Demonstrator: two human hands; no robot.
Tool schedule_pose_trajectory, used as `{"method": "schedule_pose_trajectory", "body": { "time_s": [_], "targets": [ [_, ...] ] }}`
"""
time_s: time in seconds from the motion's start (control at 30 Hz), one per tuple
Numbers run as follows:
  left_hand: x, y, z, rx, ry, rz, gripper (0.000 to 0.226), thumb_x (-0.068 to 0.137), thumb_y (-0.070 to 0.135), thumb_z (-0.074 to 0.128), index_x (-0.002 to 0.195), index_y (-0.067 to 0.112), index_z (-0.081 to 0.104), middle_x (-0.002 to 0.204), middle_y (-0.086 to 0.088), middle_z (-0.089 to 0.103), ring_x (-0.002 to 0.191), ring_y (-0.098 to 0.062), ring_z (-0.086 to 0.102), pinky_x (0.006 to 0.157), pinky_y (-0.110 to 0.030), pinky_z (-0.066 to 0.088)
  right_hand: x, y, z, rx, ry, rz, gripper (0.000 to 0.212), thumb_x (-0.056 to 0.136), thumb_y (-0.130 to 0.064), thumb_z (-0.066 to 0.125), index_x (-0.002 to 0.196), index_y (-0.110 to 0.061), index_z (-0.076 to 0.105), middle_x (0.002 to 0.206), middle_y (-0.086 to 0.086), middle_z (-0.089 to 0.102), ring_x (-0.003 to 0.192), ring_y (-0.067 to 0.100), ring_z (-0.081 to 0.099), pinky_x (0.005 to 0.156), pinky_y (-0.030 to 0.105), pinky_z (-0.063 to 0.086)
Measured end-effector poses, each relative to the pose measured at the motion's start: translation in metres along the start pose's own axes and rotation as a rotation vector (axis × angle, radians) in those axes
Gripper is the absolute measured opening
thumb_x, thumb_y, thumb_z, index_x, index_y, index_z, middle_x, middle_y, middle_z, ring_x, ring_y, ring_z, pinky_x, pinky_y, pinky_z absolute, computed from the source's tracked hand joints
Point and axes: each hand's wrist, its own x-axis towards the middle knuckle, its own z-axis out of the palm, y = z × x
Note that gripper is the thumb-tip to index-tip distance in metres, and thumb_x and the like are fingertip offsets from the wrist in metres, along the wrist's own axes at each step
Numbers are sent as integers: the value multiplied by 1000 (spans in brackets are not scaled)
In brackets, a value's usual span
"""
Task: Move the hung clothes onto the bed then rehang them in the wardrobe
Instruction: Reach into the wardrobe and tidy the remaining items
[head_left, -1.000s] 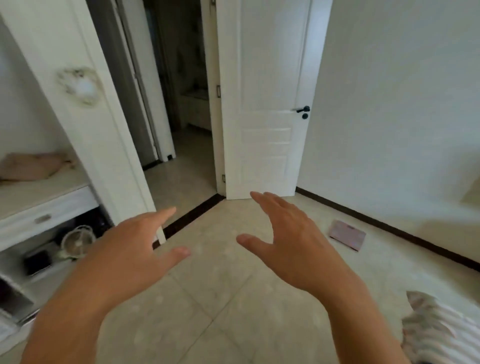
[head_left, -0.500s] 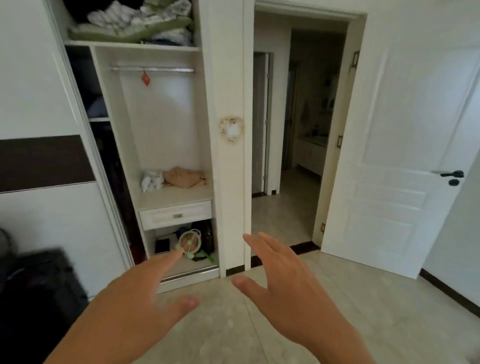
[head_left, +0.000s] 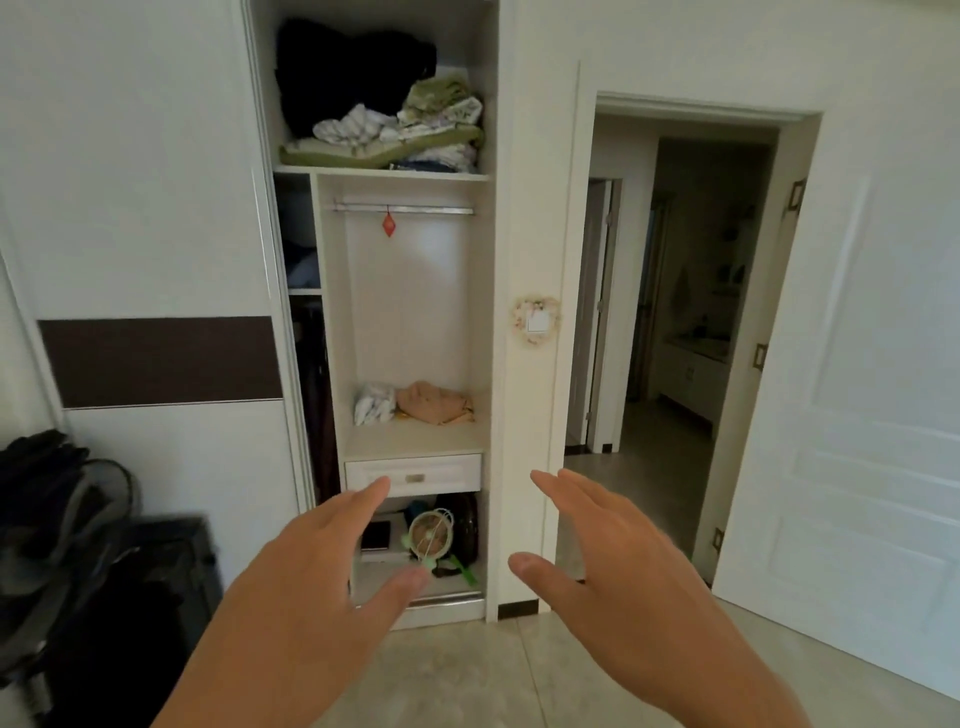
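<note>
The white wardrobe (head_left: 498, 364) stands open straight ahead. Its metal hanging rail (head_left: 405, 209) carries only a small red tag (head_left: 389, 224); no clothes hang on it. Folded bedding and a dark bundle (head_left: 384, 119) fill the top shelf. A beige garment (head_left: 434, 402) and a white cloth (head_left: 373, 402) lie on the lower shelf above a drawer (head_left: 413, 475). My left hand (head_left: 311, 587) and my right hand (head_left: 613, 566) are raised in front of me, fingers straight and spread, holding nothing. The bed is out of view.
A small fan (head_left: 430, 535) and oddments sit in the bottom compartment. A black case with dark bags (head_left: 78, 561) stands at the left. An open doorway (head_left: 670, 322) and a white door (head_left: 857, 415) are at the right. Tiled floor (head_left: 467, 675) lies below.
The view swung left from the door and floor to face the wardrobe and drew closer. Both hands stayed raised, open and empty.
</note>
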Motion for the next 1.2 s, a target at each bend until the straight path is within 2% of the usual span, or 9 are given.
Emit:
{"method": "schedule_pose_trajectory", "body": {
  "time_s": [0.27, 0.4, 0.57, 0.9, 1.07, 1.2],
  "targets": [
    [12, 8, 8, -100, -1, 66, 76, 83, 74, 40, 150, 48, 13, 150, 32, 22, 125, 13, 21, 112, -24, 23, -9, 6, -1, 5, 29, 77, 68, 91, -70, 39, 150, -51, 10, 158, -28, 11, 147, 3, 15, 118, 33, 18],
    [20, 23, 22, -120, -51, 136, 79, 80, 75, 40, 150, 46, 18, 152, 29, 24, 140, 4, 22, 115, -28, 21, -25, 18, -6, 9, 69, 152, 67, 92, -66, 43, 150, -49, 14, 159, -25, 15, 147, 5, 18, 118, 34, 21],
    [30, 59, 46, -212, -153, 263, 74, 85, 67, 49, 150, 45, 22, 153, 26, 28, 142, 0, 25, 117, -34, 26, -52, 43, -15, 9, 127, 277, 66, 93, -61, 45, 151, -45, 18, 159, -22, 18, 147, 7, 18, 118, 34, 21],
    [28, 165, 120, -241, -440, 627, 73, 86, 67, 50, 150, 47, 20, 154, 23, 29, 140, -6, 34, 113, -35, 34, -147, 103, -35, -44, 292, 672, 69, 91, -65, 48, 151, -46, 19, 158, -26, 19, 145, 2, 20, 114, 31, 24],
    [1, 232, 158, -291, -562, 857, 76, 86, 67, 51, 152, 42, 21, 155, 20, 30, 141, -5, 32, 112, -33, 31, -211, 126, -37, -74, 405, 887, 69, 90, -65, 50, 150, -45, 23, 156, -25, 26, 141, 3, 31, 111, 27, 30],
    [-37, 289, 178, -349, -640, 1070, 75, 87, 67, 50, 151, 41, 24, 154, 20, 31, 140, -3, 33, 111, -28, 31, -273, 138, -40, -117, 487, 1078, 68, 91, -63, 50, 150, -42, 25, 154, -21, 31, 141, 6, 31, 112, 30, 30]
  ]
}}
